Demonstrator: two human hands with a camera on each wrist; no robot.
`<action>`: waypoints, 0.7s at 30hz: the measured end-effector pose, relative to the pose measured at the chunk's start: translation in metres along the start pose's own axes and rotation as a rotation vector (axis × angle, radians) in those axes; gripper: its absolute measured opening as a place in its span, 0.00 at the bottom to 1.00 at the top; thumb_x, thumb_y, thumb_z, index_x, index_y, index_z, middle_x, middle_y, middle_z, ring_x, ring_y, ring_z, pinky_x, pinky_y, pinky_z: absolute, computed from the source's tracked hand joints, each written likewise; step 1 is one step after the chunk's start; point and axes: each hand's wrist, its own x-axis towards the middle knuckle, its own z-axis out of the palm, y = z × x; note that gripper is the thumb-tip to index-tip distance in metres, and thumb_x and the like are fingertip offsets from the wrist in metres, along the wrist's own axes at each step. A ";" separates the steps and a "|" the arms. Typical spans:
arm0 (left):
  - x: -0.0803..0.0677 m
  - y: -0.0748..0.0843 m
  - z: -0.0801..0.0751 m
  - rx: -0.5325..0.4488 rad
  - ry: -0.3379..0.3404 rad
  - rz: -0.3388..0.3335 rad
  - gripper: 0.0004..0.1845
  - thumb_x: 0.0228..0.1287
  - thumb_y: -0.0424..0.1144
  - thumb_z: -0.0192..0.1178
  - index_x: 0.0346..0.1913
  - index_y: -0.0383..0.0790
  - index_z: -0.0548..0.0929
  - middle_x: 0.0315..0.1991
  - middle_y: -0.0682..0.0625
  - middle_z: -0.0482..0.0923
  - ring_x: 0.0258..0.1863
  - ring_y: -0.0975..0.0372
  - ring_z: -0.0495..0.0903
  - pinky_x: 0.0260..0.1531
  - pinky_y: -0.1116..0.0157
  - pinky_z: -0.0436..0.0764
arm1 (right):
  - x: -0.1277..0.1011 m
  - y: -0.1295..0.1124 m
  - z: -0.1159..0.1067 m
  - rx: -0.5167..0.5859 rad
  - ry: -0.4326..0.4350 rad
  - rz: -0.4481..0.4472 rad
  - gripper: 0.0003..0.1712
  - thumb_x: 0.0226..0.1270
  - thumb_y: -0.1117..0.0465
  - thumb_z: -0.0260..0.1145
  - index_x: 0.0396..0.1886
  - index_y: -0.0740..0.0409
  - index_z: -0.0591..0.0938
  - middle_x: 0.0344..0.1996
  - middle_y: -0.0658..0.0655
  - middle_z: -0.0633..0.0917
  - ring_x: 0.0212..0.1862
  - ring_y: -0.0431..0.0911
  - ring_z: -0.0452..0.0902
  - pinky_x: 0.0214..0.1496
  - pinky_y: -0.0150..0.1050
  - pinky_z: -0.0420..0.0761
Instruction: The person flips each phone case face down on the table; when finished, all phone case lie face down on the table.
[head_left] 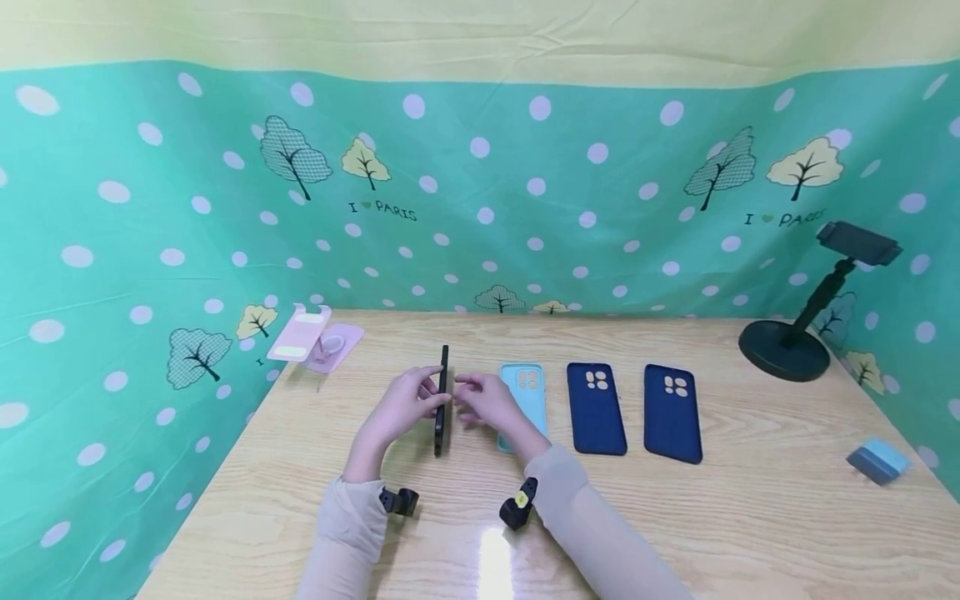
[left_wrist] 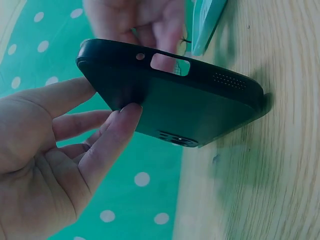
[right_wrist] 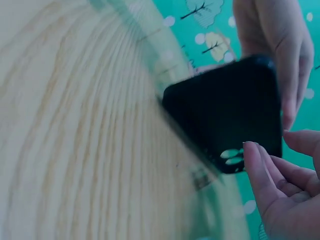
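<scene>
A black phone case stands on its long edge on the wooden table. My left hand holds it upright from the left. In the left wrist view the thumb presses the face of the case and the index finger lies against its end. My right hand hovers just to the right of the case with relaxed, slightly bent fingers. In the right wrist view its fingertips are at the camera cut-out of the case; I cannot tell whether they touch it.
To the right lie a light blue case and two dark blue cases, all face down. A pink stand sits at the back left and a black phone stand at the back right. A blue block lies near the right edge. Green dotted cloth surrounds the table.
</scene>
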 end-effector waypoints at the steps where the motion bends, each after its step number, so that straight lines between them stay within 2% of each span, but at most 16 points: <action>1: 0.000 -0.001 0.000 0.008 0.001 0.008 0.29 0.57 0.34 0.63 0.61 0.28 0.68 0.34 0.44 0.74 0.28 0.61 0.77 0.25 0.71 0.80 | -0.001 -0.002 0.000 0.009 0.000 -0.010 0.23 0.67 0.62 0.58 0.60 0.67 0.71 0.41 0.62 0.82 0.45 0.56 0.80 0.40 0.41 0.82; 6: 0.000 -0.003 0.000 0.000 -0.030 0.040 0.27 0.60 0.34 0.60 0.61 0.27 0.68 0.33 0.43 0.76 0.26 0.58 0.78 0.26 0.67 0.81 | -0.006 -0.012 0.003 0.029 0.019 -0.033 0.25 0.64 0.60 0.62 0.58 0.67 0.73 0.39 0.61 0.82 0.42 0.56 0.81 0.38 0.42 0.82; 14: 0.000 -0.012 0.002 -0.068 -0.179 0.037 0.26 0.65 0.36 0.55 0.63 0.29 0.66 0.37 0.42 0.78 0.35 0.54 0.81 0.31 0.62 0.82 | -0.010 -0.014 0.002 -0.022 0.092 0.009 0.26 0.59 0.60 0.66 0.57 0.65 0.74 0.36 0.58 0.80 0.28 0.45 0.81 0.32 0.41 0.82; 18: -0.001 -0.018 0.004 -0.008 -0.232 0.034 0.27 0.63 0.35 0.58 0.63 0.29 0.66 0.34 0.42 0.78 0.30 0.54 0.80 0.29 0.62 0.81 | -0.009 -0.010 0.001 -0.066 0.123 0.019 0.25 0.57 0.64 0.68 0.54 0.65 0.75 0.33 0.57 0.79 0.22 0.43 0.79 0.30 0.41 0.82; 21: -0.002 -0.021 0.005 0.111 -0.244 0.032 0.27 0.60 0.34 0.60 0.61 0.28 0.68 0.30 0.45 0.79 0.26 0.57 0.79 0.27 0.64 0.79 | -0.009 -0.008 -0.002 -0.088 0.126 0.023 0.24 0.56 0.65 0.68 0.54 0.65 0.75 0.33 0.57 0.78 0.21 0.46 0.79 0.29 0.42 0.82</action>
